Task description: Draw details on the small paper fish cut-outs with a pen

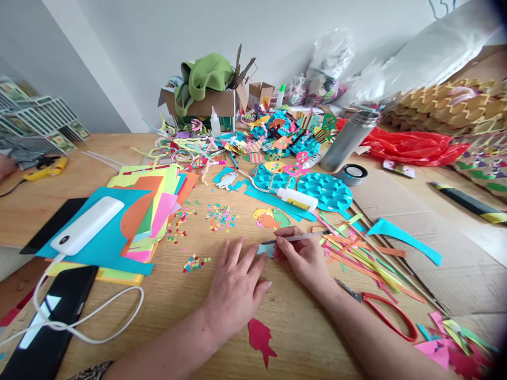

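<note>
My left hand (237, 287) lies flat on the wooden table with its fingers spread, fingertips at the edge of a small light-blue paper piece (266, 249). A slim grey pen (303, 237) is pinched in my right hand (303, 261), its tip at the top of that paper. Both hands partly cover the blue piece, so its full shape is hidden. Just beyond it lie cut paper fish (267, 219) in yellow, orange and green. A dark red paper fish (260, 339) rests between my forearms. Red-handled scissors (390, 314) lie beside my right forearm.
Left are stacked coloured papers (106, 227), a white power bank (87, 224) and a black phone (51, 322). Paper confetti (222, 216) lies ahead. Behind stand a glue bottle (298, 200), a steel flask (348, 141) and a cardboard box (222, 103). Paper strips (368, 258) litter the right.
</note>
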Demonstrator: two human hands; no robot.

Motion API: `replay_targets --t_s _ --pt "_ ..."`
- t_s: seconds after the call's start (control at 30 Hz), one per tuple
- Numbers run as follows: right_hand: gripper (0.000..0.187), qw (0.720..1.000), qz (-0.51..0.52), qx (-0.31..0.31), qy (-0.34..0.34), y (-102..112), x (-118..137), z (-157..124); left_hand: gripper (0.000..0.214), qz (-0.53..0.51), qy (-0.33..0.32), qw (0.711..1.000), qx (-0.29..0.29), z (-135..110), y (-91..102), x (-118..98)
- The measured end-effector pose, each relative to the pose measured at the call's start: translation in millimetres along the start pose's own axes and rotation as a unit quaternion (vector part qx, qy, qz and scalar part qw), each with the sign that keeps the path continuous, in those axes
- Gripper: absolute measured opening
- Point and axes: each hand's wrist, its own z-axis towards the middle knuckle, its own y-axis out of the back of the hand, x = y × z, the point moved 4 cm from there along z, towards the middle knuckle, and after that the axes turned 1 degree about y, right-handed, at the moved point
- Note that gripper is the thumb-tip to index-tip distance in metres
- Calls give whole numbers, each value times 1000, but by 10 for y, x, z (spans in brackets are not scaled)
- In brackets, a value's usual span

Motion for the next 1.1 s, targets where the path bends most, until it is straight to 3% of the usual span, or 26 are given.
replay_targets --t_s 0.43,1.1 --pt "35 997 -70 18 -17 6 -114 45 41 2 25 999 -21 -1 22 3" --pt "35 997 -71 30 -18 6 -152 42 40 -1 24 999 -23 9 21 18"
